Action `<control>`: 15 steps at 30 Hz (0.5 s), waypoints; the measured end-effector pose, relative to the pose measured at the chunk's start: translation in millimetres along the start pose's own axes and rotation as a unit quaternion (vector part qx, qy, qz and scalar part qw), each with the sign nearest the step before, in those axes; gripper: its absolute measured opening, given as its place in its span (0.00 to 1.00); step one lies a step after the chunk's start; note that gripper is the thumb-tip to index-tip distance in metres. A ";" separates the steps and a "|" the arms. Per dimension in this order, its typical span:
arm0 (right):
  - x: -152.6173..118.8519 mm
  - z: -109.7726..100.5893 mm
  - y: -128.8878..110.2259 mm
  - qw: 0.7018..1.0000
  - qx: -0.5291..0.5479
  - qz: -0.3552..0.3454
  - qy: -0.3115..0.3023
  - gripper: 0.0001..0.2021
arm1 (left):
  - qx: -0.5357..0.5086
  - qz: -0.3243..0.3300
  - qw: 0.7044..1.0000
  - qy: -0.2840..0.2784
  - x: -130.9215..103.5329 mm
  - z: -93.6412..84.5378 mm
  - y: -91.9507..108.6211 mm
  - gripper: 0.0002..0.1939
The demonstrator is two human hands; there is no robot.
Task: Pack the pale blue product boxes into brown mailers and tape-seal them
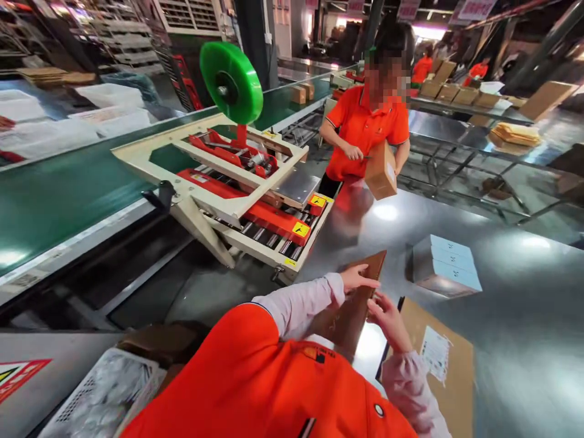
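A brown folded-flat cardboard carton [337,322] stands tilted on edge in front of my chest. My left hand [358,278] is on its upper part, with the fingers gripping the far edge. Close beside it, my right hand [387,316] has its fingertips and thumb curled on the same carton's right edge. Under my right forearm lies a larger brown cardboard box [458,377] with a white printed label [435,353]. Beyond my right hand, a block of white boxes [449,264] sits on the shiny metal table [515,304].
At left stands a tape-sealing machine [255,207] with a green tape roll [232,83], beside a green conveyor belt [55,188]. Across the table a co-worker [371,131] holds a brown carton [382,173]. A white basket [104,389] of clear plastic sits lower left.
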State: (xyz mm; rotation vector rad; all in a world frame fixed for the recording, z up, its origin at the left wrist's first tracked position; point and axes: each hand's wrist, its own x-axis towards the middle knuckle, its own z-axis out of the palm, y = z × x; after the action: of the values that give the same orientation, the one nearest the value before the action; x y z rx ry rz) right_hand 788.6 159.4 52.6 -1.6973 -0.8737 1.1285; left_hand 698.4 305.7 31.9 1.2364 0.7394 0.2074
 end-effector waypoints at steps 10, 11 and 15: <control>-35.5 47.7 -50.4 0.743 -0.541 -0.330 -0.214 0.15 | 0.614 0.187 0.760 0.105 -30.5 -33.1 85.1 0.44; -42.8 62.8 -55.9 0.718 -0.588 -0.307 -0.211 0.14 | 0.665 0.222 0.707 0.090 -31.1 -33.7 88.8 0.32; -51.7 100.9 -72.6 0.651 -0.655 -0.270 -0.273 0.13 | 0.736 0.299 0.607 0.007 -43.8 -52.4 80.6 0.18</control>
State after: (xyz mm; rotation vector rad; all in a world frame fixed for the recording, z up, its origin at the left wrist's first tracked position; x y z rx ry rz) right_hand 670.9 168.3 117.4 -1.7793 -2.8683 0.4551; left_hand 652.7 351.3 115.5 3.1065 0.3484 0.1128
